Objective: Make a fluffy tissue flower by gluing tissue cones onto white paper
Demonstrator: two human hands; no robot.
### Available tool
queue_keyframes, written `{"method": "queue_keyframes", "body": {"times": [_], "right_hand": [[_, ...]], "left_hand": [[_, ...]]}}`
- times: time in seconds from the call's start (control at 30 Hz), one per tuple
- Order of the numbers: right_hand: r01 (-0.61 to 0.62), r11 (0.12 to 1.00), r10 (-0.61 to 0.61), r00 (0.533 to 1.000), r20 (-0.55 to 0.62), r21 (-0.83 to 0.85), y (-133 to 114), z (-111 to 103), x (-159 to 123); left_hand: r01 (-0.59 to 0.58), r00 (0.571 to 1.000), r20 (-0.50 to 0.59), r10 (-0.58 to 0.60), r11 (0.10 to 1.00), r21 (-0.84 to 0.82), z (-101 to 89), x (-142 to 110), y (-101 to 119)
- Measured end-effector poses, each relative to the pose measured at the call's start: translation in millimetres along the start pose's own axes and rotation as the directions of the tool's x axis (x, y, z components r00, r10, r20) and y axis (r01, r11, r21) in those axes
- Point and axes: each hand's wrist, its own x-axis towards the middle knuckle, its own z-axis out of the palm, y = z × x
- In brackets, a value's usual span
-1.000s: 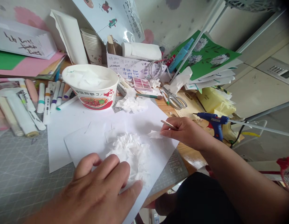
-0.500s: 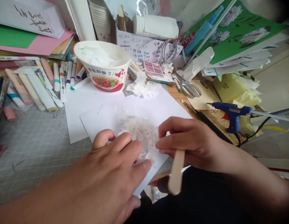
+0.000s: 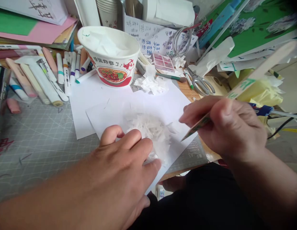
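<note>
A flat wooden craft stick (image 3: 264,68) with green print is in my right hand (image 3: 231,127), gripped between thumb and fingers. Its upper end slants up to the right, and its lower tip hangs just right of a ruffled clump of white paper pieces (image 3: 160,129). The clump sits on a white paper sheet (image 3: 110,110). My left hand (image 3: 129,159) bends over the clump's near left side, its fingertips partly hidden. My left thumb is down by the sheet's near edge, so the sheet appears held between thumb and fingers.
A paper noodle bowl (image 3: 115,64) with white paper inside stands behind. Torn white scraps (image 3: 152,83), a brush (image 3: 171,76) and scissors (image 3: 202,83) lie to its right. Markers (image 3: 59,73) crowd the left. A blue glue gun (image 3: 261,109) is partly hidden behind my right hand.
My right hand has pulled back from the clump to the right and turned, swinging the stick from pointing down to pointing up. My left hand stays at the clump. The view has shifted slightly.
</note>
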Motion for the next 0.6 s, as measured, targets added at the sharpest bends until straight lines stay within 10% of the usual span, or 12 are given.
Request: {"method": "queue_keyframes", "body": {"times": [0.27,0.6], "right_hand": [[0.087,0.996,-0.082,0.931,0.357,0.001,-1.3,25.4,12.2],[0.260,0.963,-0.268,0.887,0.376,0.072,15.9,33.1,11.6]], "left_hand": [[-0.055,0.997,-0.052,0.055,0.998,0.014,8.2,-3.3,-6.2],[-0.137,0.983,-0.137,0.125,0.988,-0.077,8.5,-3.8,-13.3]]}}
